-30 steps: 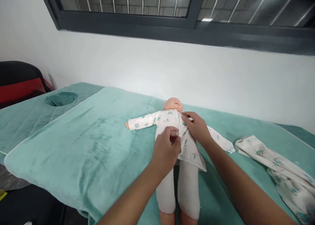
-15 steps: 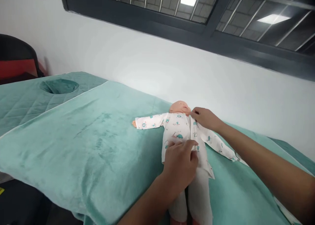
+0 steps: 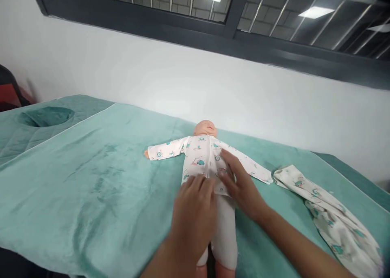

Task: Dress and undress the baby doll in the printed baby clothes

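A baby doll [image 3: 206, 127] lies on its back with both arms spread to the sides. It wears a white long-sleeved shirt [image 3: 197, 151] with green and pink prints, and pale trousers [image 3: 225, 229]. My left hand [image 3: 195, 207] is at the lower front of the shirt, its fingers bent together over the cloth near the hem; the fingertips are hidden. Over the doll's other side, my right hand [image 3: 242, 186] is open, slightly blurred, with thumb and fingers apart by the shirt front. The shirt's two front edges meet along the middle of the chest.
Folded printed cloth [image 3: 327, 209] of the same pattern lies on the right. A green plush cover [image 3: 122, 168] spreads beneath everything, over a bed with a round hole [image 3: 47, 116] at the left. Behind stand a white wall [image 3: 152, 75] and a barred window; a chair [image 3: 9, 89] is far left.
My right hand has left the shirt's collar and come down toward the hem, opening. My left hand has shifted lower on the shirt. The view has turned right, bringing the folded cloth into sight.
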`<state>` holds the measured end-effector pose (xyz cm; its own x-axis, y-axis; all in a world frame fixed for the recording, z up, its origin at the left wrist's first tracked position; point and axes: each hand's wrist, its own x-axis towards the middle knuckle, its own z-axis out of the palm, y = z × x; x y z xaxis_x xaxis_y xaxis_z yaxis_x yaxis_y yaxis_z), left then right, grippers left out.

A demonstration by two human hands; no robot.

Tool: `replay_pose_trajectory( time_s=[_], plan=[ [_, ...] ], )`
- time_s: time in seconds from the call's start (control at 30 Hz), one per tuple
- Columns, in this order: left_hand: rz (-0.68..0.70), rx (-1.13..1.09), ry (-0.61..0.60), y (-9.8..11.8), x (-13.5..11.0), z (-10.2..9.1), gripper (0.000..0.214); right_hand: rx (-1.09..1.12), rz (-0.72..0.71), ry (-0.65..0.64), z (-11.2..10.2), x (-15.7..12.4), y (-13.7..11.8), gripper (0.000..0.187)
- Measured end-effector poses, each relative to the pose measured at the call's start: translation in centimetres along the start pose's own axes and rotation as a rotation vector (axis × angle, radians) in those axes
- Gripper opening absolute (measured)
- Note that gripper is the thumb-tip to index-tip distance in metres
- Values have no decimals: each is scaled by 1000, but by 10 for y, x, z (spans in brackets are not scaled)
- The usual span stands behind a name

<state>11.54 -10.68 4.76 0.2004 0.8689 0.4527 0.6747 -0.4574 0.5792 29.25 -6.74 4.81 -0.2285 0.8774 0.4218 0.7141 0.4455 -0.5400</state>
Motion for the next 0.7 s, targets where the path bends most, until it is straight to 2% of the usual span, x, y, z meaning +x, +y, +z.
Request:
replay_pose_trajectory(
  time_s=[0.1,0.2,0.33,0.43,0.5,0.57,0.7],
  plan=[
    [20,43,86,-10,4,5,27,-117,-68,-80,-7,-51,4,64],
    [12,37,103,-20,-1,13,34,-200,-69,-6,-9,-74,20,62],
    [-42,-31,79,-22,-16,20,41,-228,-88,26,-12,-78,44,64],
    [-98,-46,91,-19,-22,20,22,-217,-52,48,-17,-81,51,64],
    [-132,-34,112,-19,-23,19,11,-221,-27,61,-19,-85,51,64],
    [-130,-24,145,-22,-24,18,9,-230,-28,72,-20,-88,48,65],
    [-47,-45,202,-36,-32,17,9,-243,-136,73,-15,-90,39,69]
  ],
)
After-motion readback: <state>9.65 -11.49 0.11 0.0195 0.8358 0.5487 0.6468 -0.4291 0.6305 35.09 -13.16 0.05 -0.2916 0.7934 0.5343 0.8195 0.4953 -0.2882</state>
